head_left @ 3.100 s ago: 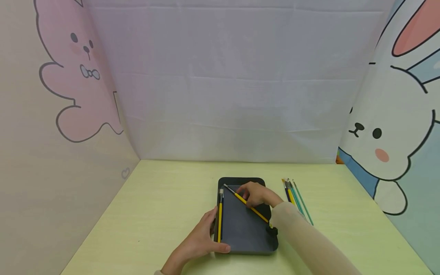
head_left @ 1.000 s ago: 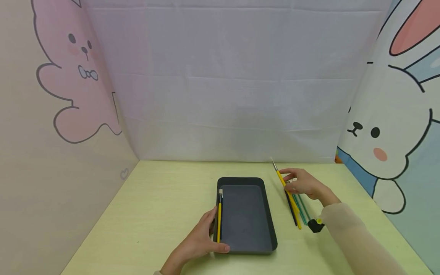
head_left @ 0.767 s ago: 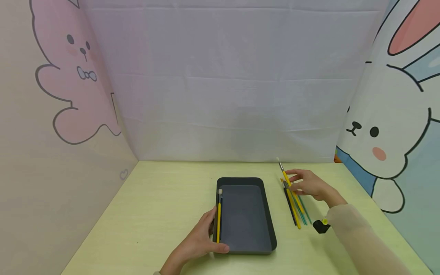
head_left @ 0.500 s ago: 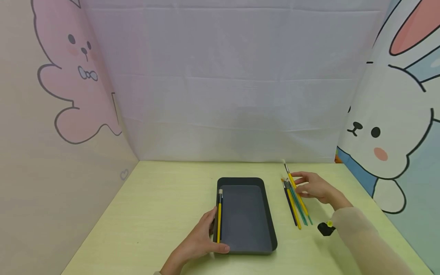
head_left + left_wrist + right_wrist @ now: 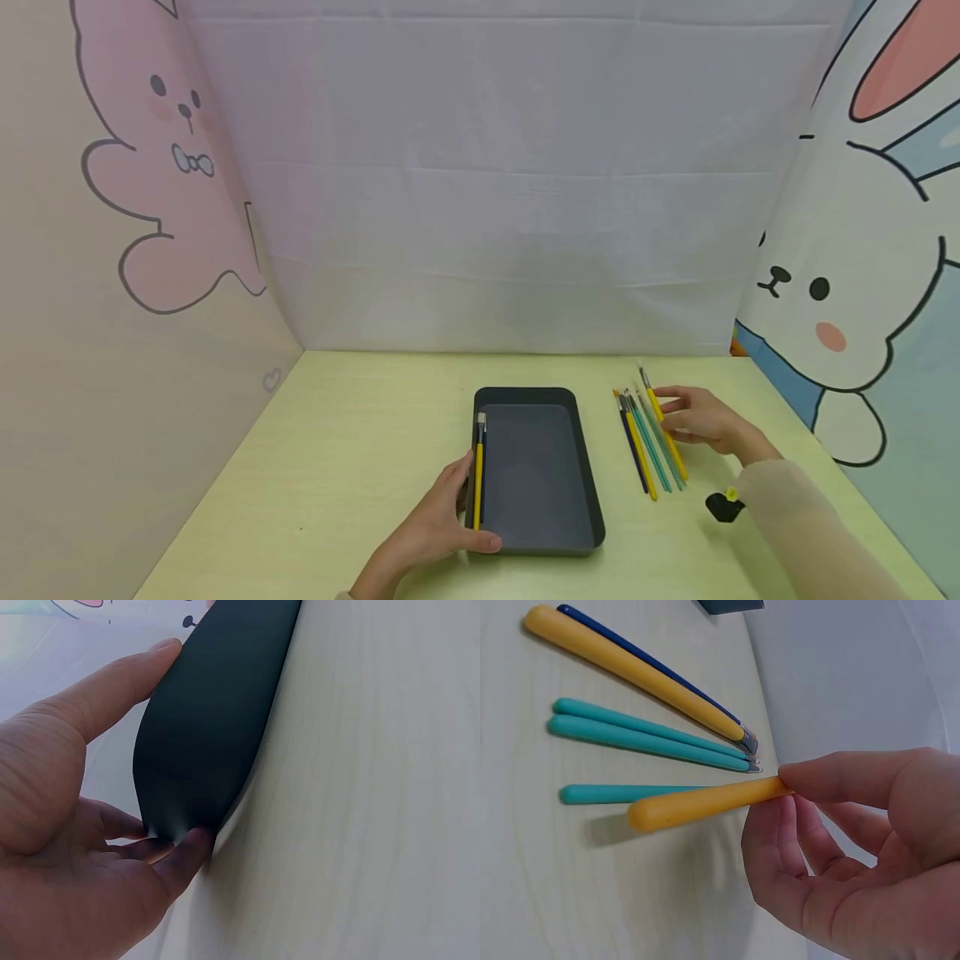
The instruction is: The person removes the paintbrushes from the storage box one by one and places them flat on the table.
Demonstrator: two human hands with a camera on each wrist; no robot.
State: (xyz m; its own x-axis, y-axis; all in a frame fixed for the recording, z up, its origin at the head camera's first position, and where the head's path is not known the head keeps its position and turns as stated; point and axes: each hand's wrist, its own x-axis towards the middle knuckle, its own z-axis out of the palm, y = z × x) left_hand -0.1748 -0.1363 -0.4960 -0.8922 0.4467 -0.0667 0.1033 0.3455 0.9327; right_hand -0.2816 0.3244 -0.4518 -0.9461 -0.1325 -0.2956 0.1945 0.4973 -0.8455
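My left hand (image 5: pixel 442 521) grips the near left corner of a dark grey rectangular tray (image 5: pixel 536 483); its thumb lies at the front edge. In the left wrist view, thumb and fingers meet the outer wall of the tray (image 5: pixel 210 712). Along the tray's left side lie a yellow-handled paintbrush (image 5: pixel 478 483) and a thin dark one. With thumb and fingers, my right hand (image 5: pixel 705 421) pinches a yellow paintbrush (image 5: pixel 697 808), bristles pointing away. That brush is held close over the table, at the right end of a row of brushes, overlapping a green paintbrush (image 5: pixel 630 794).
Right of the tray, the row has a dark blue paintbrush (image 5: pixel 652 656), a yellow paintbrush (image 5: pixel 630 671) and two green paintbrushes (image 5: pixel 652 739) side by side. A black piece with a yellow spot (image 5: pixel 723 507) hangs at my right cuff. White cloth (image 5: pixel 517 250) stands behind the table.
My right hand has carried the yellow paintbrush from over the tray to the right, across the row of brushes, and lowered it at the row's right end. My left hand stays on the tray.
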